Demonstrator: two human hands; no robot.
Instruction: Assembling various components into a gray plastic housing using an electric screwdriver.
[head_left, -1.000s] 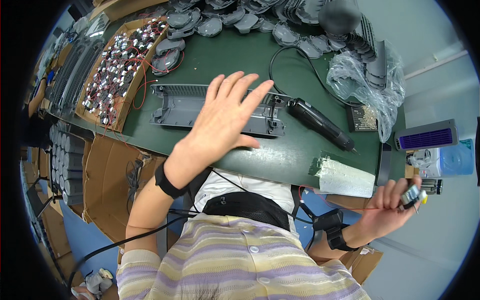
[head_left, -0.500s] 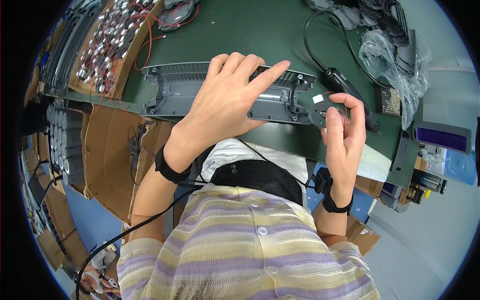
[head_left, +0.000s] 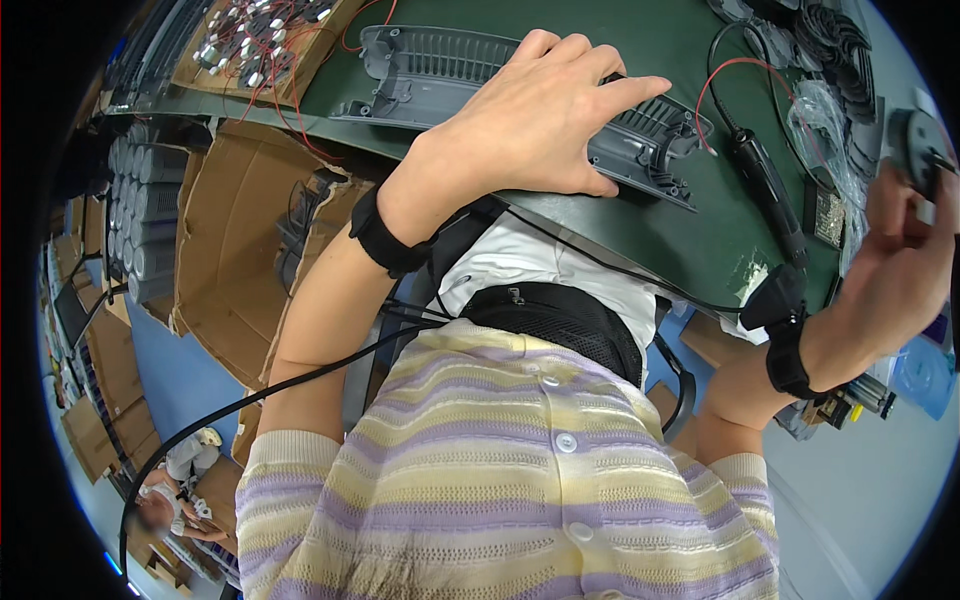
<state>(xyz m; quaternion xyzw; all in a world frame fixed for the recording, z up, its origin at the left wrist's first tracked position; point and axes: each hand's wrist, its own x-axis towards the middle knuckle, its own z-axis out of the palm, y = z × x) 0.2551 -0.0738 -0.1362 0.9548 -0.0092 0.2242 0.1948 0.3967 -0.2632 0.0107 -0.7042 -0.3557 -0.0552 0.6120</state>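
Across the bench lies a long grey plastic housing [head_left: 425, 85], ribbed along its far side and tilted down to the right. My left hand [head_left: 535, 120] spans its middle, thumb at the near edge and fingers over the far edge, gripping it. At the far right my right hand [head_left: 910, 215] is raised, fingers closed on a dark round part [head_left: 915, 145]. Motion smears that hand, and a white piece shows beneath the part. A thin red wire [head_left: 745, 62] arcs over the bench between the housing and my right hand; I cannot tell where it joins.
A black corded electric screwdriver [head_left: 768, 190] lies right of the housing, beside a small box of screws [head_left: 828, 218]. Clear plastic wrap [head_left: 822, 125] and stacked dark parts [head_left: 835, 45] stand behind. Wired parts fill a box [head_left: 185, 75] at far left; an open carton [head_left: 235, 260] stands below.
My right hand has swung right with the round part, away from the housing's right end. The housing's right end now angles toward me. My left hand keeps its grip, and the view has shifted.
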